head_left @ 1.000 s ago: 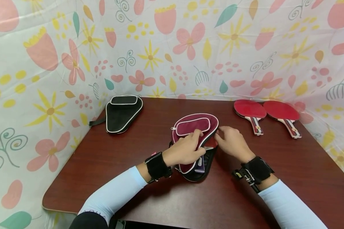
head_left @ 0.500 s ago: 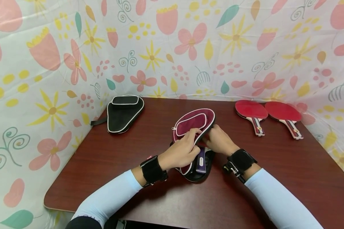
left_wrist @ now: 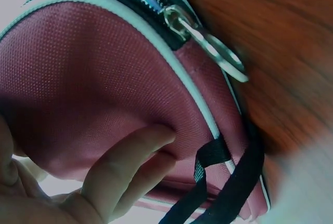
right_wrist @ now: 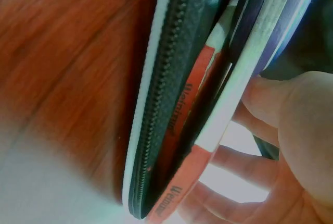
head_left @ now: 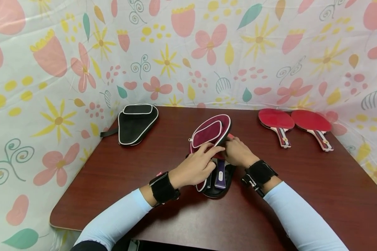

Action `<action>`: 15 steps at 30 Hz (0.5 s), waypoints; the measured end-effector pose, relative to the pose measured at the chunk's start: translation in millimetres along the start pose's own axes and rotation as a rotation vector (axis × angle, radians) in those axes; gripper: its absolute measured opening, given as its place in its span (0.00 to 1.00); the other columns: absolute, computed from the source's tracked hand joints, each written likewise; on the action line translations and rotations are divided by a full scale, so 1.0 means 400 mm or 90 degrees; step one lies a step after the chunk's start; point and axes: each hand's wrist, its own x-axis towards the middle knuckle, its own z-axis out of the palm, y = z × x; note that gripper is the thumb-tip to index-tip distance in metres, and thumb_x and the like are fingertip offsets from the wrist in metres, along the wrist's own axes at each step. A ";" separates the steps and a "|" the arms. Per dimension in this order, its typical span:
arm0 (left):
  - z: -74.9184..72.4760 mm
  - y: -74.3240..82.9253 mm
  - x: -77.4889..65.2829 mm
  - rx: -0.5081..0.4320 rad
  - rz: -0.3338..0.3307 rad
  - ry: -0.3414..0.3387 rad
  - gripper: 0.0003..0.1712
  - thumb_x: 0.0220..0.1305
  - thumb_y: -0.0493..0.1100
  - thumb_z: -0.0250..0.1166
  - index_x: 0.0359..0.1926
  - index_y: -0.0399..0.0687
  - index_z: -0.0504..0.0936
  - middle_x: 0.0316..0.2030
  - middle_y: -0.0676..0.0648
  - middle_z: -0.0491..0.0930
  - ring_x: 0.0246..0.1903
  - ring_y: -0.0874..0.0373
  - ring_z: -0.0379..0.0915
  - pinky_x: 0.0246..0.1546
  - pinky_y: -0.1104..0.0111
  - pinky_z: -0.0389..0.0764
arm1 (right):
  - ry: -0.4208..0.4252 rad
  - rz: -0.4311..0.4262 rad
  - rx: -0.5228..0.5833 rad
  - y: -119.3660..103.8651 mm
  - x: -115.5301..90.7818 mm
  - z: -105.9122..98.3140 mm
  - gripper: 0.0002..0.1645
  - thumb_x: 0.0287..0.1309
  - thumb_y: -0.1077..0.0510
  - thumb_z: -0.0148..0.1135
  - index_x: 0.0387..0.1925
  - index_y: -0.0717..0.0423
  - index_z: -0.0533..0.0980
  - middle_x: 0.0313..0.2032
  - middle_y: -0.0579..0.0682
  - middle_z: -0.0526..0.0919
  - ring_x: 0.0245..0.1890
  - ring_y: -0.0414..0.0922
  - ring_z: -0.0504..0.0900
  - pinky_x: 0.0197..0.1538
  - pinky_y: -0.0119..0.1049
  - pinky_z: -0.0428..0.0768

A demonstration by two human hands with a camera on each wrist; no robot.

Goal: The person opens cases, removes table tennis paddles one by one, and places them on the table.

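Observation:
A dark red paddle case [head_left: 208, 135] with white piping lies unzipped at mid-table, its top flap raised. My left hand [head_left: 193, 165] holds the flap; in the left wrist view its fingertips [left_wrist: 158, 135] press the red fabric. Inside the case is a table tennis paddle [right_wrist: 223, 114], its purple handle [head_left: 220, 177] showing below the flap. My right hand [head_left: 239, 152] reaches under the flap's right side and grips this paddle by its edge. Beneath it lies a second paddle [right_wrist: 190, 86] with red edge tape. The flap hides most of both blades in the head view.
At the back left lies a black paddle case [head_left: 135, 125] with a strap. Two red paddles [head_left: 276, 119] lie side by side at the back right. A patterned cloth [head_left: 188, 52] hangs behind the brown table [head_left: 144, 216]. The zipper pull [left_wrist: 213, 47] dangles from the case.
The flap has been lifted further and tipped left. My right hand has moved left under it and taken hold of the paddle; more of the handles shows.

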 end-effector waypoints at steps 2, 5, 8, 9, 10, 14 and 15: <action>-0.006 0.001 -0.008 0.013 0.002 0.007 0.33 0.70 0.41 0.49 0.75 0.63 0.65 0.68 0.48 0.65 0.51 0.57 0.75 0.45 0.57 0.79 | -0.003 -0.011 0.006 0.000 0.004 0.001 0.11 0.64 0.63 0.62 0.24 0.58 0.79 0.39 0.60 0.82 0.37 0.56 0.79 0.50 0.56 0.75; -0.018 0.001 -0.021 0.041 0.011 0.020 0.33 0.69 0.42 0.50 0.75 0.60 0.64 0.69 0.45 0.64 0.49 0.56 0.77 0.46 0.56 0.81 | 0.009 -0.042 0.001 0.002 0.007 0.004 0.10 0.66 0.61 0.63 0.28 0.57 0.82 0.41 0.59 0.83 0.38 0.55 0.81 0.52 0.57 0.74; -0.035 0.004 -0.037 0.084 0.010 0.054 0.32 0.69 0.43 0.52 0.74 0.57 0.65 0.70 0.42 0.65 0.47 0.52 0.79 0.47 0.55 0.83 | 0.018 -0.068 -0.008 0.003 0.007 0.006 0.08 0.69 0.58 0.63 0.41 0.57 0.85 0.40 0.60 0.84 0.40 0.55 0.82 0.53 0.58 0.74; -0.041 0.005 -0.043 0.102 0.005 0.069 0.32 0.69 0.44 0.52 0.74 0.56 0.66 0.70 0.41 0.65 0.47 0.51 0.80 0.46 0.55 0.83 | 0.020 -0.073 -0.010 0.003 0.006 0.007 0.11 0.70 0.57 0.63 0.46 0.58 0.85 0.42 0.61 0.84 0.42 0.56 0.82 0.53 0.58 0.74; -0.048 0.005 -0.049 0.119 0.002 0.084 0.32 0.69 0.45 0.53 0.74 0.56 0.67 0.69 0.41 0.66 0.46 0.50 0.80 0.43 0.55 0.84 | 0.019 -0.075 -0.010 0.003 0.006 0.007 0.13 0.70 0.57 0.63 0.51 0.58 0.84 0.43 0.62 0.84 0.45 0.57 0.82 0.55 0.59 0.74; -0.078 0.005 -0.076 0.193 -0.009 0.143 0.30 0.69 0.48 0.56 0.72 0.54 0.71 0.64 0.41 0.72 0.44 0.50 0.80 0.29 0.58 0.84 | 0.000 -0.052 0.010 0.002 0.004 0.004 0.20 0.70 0.57 0.63 0.58 0.63 0.82 0.49 0.66 0.83 0.49 0.60 0.81 0.58 0.59 0.73; -0.085 0.004 -0.082 0.212 -0.010 0.156 0.30 0.69 0.49 0.57 0.71 0.53 0.72 0.63 0.41 0.73 0.42 0.50 0.80 0.26 0.58 0.83 | -0.004 -0.046 0.014 0.001 0.003 0.003 0.21 0.70 0.56 0.63 0.59 0.63 0.81 0.51 0.66 0.83 0.51 0.60 0.80 0.59 0.60 0.73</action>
